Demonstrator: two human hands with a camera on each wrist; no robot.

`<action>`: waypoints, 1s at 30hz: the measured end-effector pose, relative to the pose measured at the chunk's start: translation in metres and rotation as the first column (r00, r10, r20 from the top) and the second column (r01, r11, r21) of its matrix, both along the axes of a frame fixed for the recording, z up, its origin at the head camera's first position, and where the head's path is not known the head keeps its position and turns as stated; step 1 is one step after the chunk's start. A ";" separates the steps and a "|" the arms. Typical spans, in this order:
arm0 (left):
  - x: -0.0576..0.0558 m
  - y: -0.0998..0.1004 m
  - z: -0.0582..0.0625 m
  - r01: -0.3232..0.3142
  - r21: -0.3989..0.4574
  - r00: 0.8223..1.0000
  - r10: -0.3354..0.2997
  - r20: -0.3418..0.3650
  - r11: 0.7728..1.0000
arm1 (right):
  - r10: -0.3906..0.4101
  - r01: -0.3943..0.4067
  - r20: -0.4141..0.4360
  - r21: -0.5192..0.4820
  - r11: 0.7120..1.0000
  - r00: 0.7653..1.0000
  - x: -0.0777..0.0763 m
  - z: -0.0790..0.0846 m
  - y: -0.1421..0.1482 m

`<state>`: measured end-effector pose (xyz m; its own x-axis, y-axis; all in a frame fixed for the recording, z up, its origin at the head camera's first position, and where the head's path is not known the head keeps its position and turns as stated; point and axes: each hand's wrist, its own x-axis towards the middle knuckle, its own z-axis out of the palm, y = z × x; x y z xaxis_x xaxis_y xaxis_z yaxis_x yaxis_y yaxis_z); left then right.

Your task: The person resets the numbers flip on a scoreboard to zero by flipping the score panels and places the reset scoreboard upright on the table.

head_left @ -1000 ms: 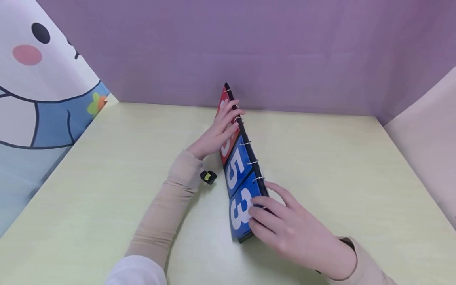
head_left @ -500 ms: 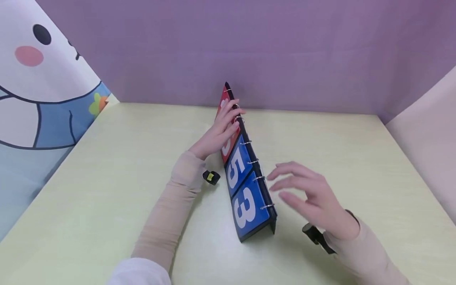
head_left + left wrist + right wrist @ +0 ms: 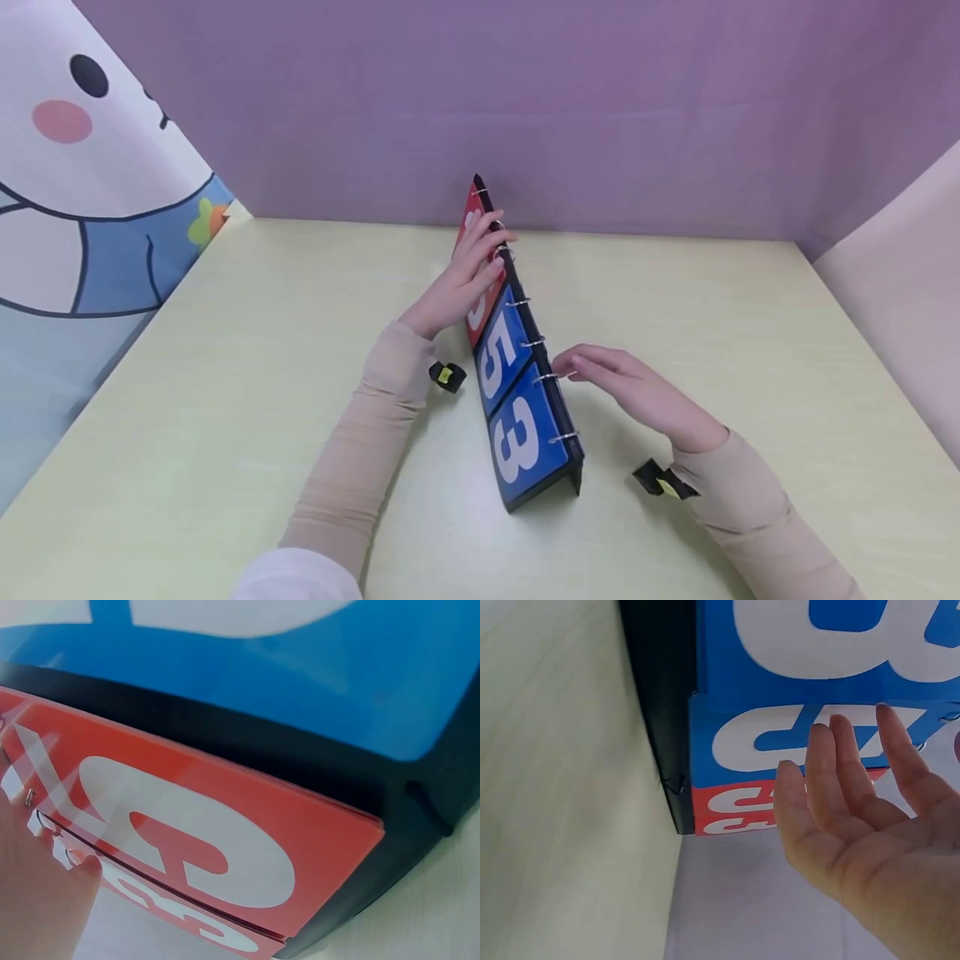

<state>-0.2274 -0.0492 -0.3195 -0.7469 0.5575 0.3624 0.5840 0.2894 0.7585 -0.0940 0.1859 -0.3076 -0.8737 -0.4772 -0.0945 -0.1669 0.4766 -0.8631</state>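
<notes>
A black tabletop flip scoreboard (image 3: 512,388) stands tent-like, its long ridge running away from me. Silver rings along the ridge carry blue cards reading 5 (image 3: 501,350) and 3 (image 3: 525,433), with red cards (image 3: 491,304) at the far end. My left hand (image 3: 461,279) rests on the red cards, fingers extended over the ridge and partly covering the numbers. On the other side, my right hand (image 3: 633,387) is beside the blue cards with its fingertips near the ridge. In the right wrist view its fingers are spread in front of the blue card (image 3: 705,742) reading 5, gripping nothing.
The pale yellow-green tabletop (image 3: 315,275) surrounds the scoreboard. A purple backdrop (image 3: 600,125) rises close behind its far end. A cartoon panel (image 3: 112,192) is at the left and a pale wall (image 3: 907,275) at the right. Small black wrist devices (image 3: 447,376) sit below both forearms.
My right hand has let go of the near blue card, drawn off to the right and moved farther along the ridge. The left hand has stayed on the red cards.
</notes>
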 end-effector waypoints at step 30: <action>-0.001 -0.001 -0.002 0.005 -0.001 1.000 -0.005 -0.006 1.000 | 0.210 -0.206 -0.001 0.183 0.961 0.978 -0.012 -0.009 0.023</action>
